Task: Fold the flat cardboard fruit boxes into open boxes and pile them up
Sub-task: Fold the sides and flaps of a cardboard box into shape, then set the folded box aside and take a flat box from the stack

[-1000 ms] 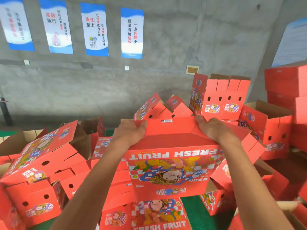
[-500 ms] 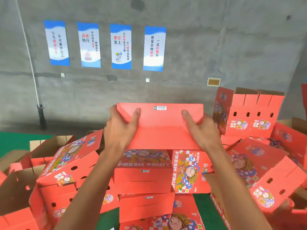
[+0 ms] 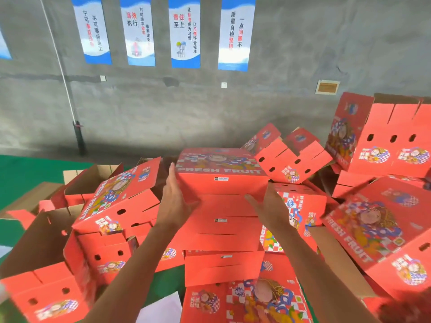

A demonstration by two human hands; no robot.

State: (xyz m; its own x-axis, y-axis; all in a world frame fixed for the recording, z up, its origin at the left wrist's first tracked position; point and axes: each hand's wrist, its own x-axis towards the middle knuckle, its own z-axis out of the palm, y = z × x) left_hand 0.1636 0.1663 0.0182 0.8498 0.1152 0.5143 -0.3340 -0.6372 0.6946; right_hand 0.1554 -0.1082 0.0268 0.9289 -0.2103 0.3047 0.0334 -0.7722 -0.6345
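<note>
Left hand [image 3: 173, 199]: fingers straight and together, palm turned inward, fingertips at the left edge of the top box [image 3: 221, 176]; whether they touch it cannot be told. Right hand [image 3: 268, 206]: fingers straight and loosely spread, held in front of the stack [image 3: 221, 231] just under the top box's right corner, gripping nothing. The two hands stand apart, one at each side of the stack. Top box: red cardboard, centre of the frame, lying on the stack of like boxes; its upper face carries a cartoon figure and the words "FRESH FRUIT", its near side a small white barcode label, print too small to read. Folded red boxes [image 3: 116, 201] with punched holes lie tumbled at left and right of the frame, same printing. Green floor [image 3: 23, 171] at middle left. Grey concrete wall [image 3: 303, 66] behind, with four blue-and-white posters [image 3: 185, 31] in Chinese characters across the upper frame.
</note>
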